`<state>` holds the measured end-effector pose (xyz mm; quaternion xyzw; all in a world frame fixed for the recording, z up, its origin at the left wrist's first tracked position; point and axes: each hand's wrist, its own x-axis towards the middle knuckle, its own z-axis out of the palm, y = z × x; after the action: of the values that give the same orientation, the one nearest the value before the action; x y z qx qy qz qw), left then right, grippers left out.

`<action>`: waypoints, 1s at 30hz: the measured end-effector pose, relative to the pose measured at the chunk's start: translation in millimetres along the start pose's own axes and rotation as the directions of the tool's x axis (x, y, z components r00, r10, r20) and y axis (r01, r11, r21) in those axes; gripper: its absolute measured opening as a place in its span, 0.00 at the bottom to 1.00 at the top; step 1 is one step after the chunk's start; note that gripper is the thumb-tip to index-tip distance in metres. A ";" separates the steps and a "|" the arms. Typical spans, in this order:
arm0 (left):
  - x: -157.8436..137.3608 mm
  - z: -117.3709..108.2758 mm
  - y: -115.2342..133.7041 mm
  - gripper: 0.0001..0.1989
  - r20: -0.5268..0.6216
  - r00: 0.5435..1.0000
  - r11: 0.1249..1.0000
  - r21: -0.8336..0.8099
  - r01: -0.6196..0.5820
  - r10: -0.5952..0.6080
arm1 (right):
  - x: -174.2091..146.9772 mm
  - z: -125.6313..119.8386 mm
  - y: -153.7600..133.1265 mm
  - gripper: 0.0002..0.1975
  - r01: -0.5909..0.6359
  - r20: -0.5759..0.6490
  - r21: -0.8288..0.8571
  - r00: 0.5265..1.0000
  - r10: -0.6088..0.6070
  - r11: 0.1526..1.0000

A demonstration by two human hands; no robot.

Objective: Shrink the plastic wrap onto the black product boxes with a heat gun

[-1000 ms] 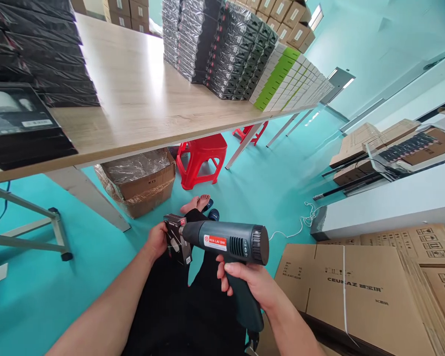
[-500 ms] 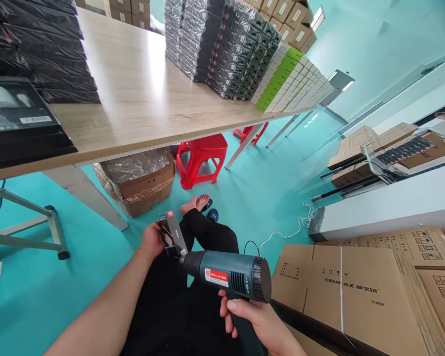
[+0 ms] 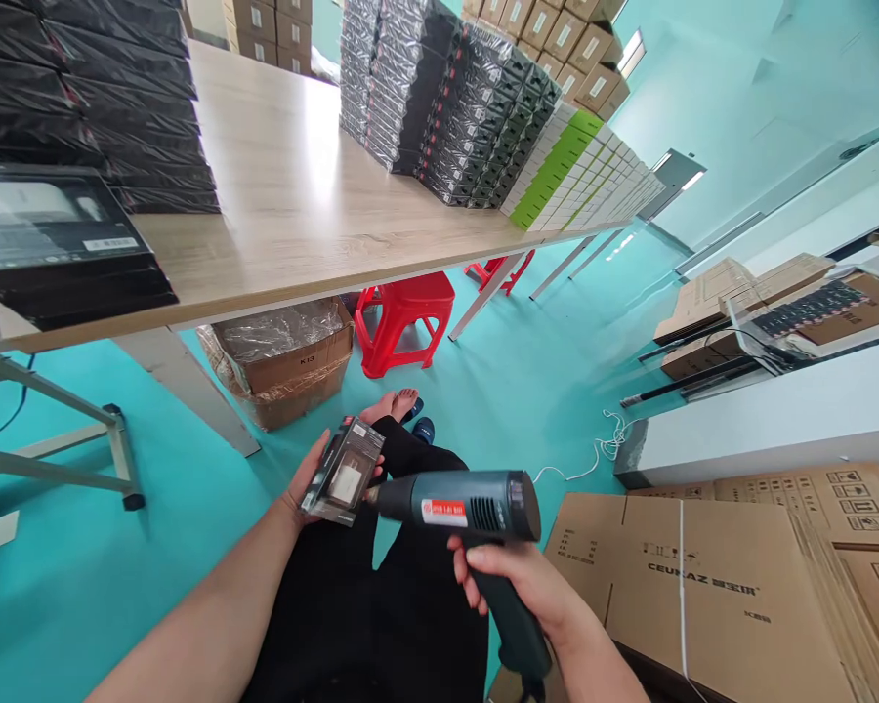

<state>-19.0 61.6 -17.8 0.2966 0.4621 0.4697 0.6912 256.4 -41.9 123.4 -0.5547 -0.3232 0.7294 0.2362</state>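
Observation:
My left hand [image 3: 313, 475] is wrapped around a small dark product box [image 3: 347, 471], held above my lap. Its broad face, with a pale printed picture, is turned up toward me, and fingertips show at its right edge. In my right hand [image 3: 499, 566] is a dark teal heat gun [image 3: 458, 501] with a red and white label, gripped by its handle. Its nozzle points left, close to the right side of the box. Whether nozzle and box touch, I cannot tell.
A wooden table [image 3: 285, 239] carries stacks of film-wrapped black boxes [image 3: 439, 107] and white-green boxes [image 3: 557, 176]. Beneath it are an open carton [image 3: 285, 366] and a red stool [image 3: 408, 317]. Large flat cartons [image 3: 651, 576] stand at my right; a white cable [image 3: 601, 454] lies on the floor.
The box has turned in my left hand from its narrow side to its broad face. The heat gun has tilted to level and shifted slightly up and right.

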 end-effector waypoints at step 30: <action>17.2 -20.5 -27.9 0.14 -0.016 0.932 0.684 -0.683 0.254 -0.362 | 24.7 2.7 3.2 0.14 0.076 0.044 0.037 0.996 -0.078 0.996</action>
<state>-25.1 66.3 -55.6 -0.0905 0.3556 0.5018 0.7833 247.1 -27.3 105.3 -0.5208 -0.3368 0.7378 0.2663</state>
